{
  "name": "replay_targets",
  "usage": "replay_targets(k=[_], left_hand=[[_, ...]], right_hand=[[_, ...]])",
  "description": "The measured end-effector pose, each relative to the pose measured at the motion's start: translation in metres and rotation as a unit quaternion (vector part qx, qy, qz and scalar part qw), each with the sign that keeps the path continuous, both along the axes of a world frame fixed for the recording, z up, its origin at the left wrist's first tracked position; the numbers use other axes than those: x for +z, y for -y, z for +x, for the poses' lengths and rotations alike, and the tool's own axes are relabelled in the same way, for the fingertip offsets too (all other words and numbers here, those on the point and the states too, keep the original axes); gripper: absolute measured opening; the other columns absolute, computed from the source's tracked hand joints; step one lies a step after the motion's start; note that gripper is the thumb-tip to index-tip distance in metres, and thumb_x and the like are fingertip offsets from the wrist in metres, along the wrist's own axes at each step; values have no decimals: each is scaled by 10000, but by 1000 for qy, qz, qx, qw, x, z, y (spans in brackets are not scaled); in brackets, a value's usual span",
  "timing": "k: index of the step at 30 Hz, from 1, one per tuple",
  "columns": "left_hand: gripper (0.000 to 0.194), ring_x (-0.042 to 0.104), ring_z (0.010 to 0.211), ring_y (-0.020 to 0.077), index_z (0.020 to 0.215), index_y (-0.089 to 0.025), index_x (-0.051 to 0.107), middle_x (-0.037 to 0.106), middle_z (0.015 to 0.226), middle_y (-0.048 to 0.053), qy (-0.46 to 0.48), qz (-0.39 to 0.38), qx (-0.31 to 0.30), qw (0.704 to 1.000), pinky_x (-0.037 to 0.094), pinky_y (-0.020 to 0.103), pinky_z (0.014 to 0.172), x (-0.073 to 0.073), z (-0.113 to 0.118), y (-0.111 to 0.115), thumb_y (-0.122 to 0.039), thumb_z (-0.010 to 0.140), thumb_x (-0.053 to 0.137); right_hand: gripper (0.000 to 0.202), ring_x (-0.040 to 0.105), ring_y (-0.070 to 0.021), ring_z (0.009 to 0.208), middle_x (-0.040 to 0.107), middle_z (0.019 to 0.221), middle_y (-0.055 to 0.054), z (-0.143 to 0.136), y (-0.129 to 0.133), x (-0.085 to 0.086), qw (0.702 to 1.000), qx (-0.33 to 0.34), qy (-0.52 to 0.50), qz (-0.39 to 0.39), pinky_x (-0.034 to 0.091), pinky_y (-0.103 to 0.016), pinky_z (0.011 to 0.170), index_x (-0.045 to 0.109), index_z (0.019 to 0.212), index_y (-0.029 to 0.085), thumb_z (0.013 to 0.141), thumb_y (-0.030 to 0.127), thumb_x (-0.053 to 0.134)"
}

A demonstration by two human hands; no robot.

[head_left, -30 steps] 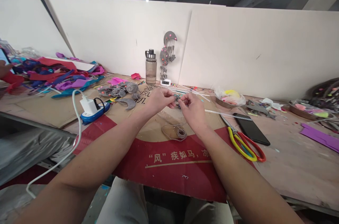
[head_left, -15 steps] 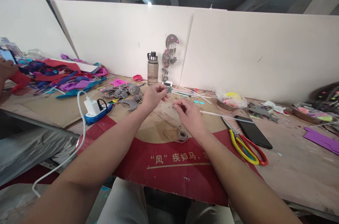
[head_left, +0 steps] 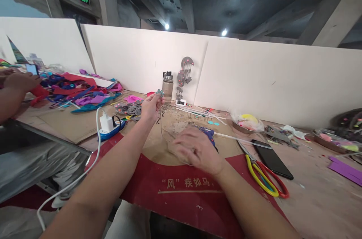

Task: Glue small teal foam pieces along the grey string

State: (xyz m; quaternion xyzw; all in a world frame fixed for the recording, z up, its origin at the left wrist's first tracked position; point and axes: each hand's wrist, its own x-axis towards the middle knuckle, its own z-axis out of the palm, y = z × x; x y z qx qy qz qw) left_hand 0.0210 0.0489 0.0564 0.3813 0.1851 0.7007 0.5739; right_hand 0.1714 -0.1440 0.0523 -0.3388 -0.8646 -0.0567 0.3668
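Note:
Between the thumb and fingers of my left hand (head_left: 152, 107) is a small teal flower (head_left: 160, 93), raised above the table. A thin greyish cord (head_left: 161, 127) hangs below that hand and runs down toward my right hand (head_left: 195, 150). My right hand is low over the brown and red paper sheet (head_left: 186, 205), its fingers smeared by motion; whether they grip the cord cannot be told. Partly behind it lies a blue glue gun (head_left: 208, 134) with a long clear stick (head_left: 234, 136) coming out of its back. The cord coil is hidden by my right hand.
Scissors with red and yellow handles (head_left: 263, 178) and a black phone (head_left: 273, 160) lie at right. A bottle (head_left: 167, 86) and grey moon ornament (head_left: 185, 75) stand behind. A white charger cable (head_left: 97, 148) crosses at left. Another person's hand (head_left: 21, 82) is at far left.
My left hand has shifted left and lifted the flower, with the cord stretched below. My right hand has drawn back toward me, over the cord coil. The camera view has tilted up.

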Motion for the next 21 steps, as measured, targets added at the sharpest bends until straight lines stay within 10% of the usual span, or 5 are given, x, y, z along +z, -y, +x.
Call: replay_targets(k=[4, 8, 15, 21], left_hand=[[239, 630, 626, 75, 665, -137, 557, 596, 608, -21, -5, 9, -25, 1000, 522, 176, 645, -2, 2, 1, -242, 701, 768], [272, 635, 621, 80, 644, -141, 551, 559, 578, -39, -35, 33, -44, 998, 513, 176, 633, -3, 6, 7, -270, 658, 790], [320, 635, 585, 88, 684, -137, 564, 616, 622, -27, -41, 49, -67, 996, 528, 206, 615, -3, 11, 15, -316, 604, 818], [342, 643, 598, 94, 708, -124, 603, 664, 675, 7, -68, 33, -104, 992, 527, 194, 567, -9, 13, 14, -340, 588, 838]], right_hand=[[222, 568, -162, 686, 652, 771, -33, 35, -17, -1, 951, -257, -172, -1, 431, -290, 655, 592, 853, 206, 942, 340, 438], [191, 521, -177, 547, 568, 568, -25, 78, -42, -23, 893, -439, -102, -9, 352, -291, 533, 521, 648, 230, 759, 339, 632], [308, 333, -103, 313, 361, 371, 74, 107, -66, -73, 900, -409, -118, -98, 222, -243, 371, 370, 482, 261, 586, 186, 650], [266, 337, -113, 260, 412, 347, 55, 110, -64, -65, 907, -373, -145, -130, 193, -244, 323, 435, 461, 255, 674, 259, 595]])
